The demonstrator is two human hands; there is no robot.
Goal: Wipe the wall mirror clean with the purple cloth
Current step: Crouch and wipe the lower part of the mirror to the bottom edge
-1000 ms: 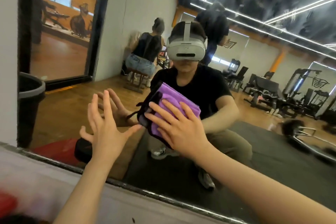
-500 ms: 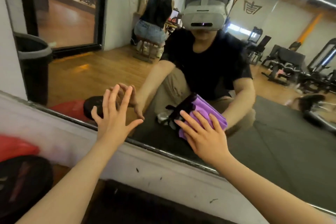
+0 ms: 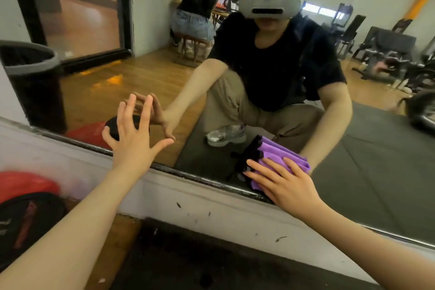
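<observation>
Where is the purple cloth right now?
In the head view, the cloth is low on the mirror, right of centre, just above its bottom edge, pressed flat under the right hand.

Left hand (image 3: 134, 139) flat against the wall mirror (image 3: 353, 148), fingers spread, right at the bottom edge, and well off to its right the right hand (image 3: 286, 186) presses the cloth (image 3: 280, 160) onto the glass just above the bottom frame (image 3: 200, 179). Below the frame runs the wall strip (image 3: 211, 209), with a floor mat (image 3: 211, 263) at its foot. Down at far left, weight plates (image 3: 26, 214) lie on the floor, beside the left forearm.
</observation>
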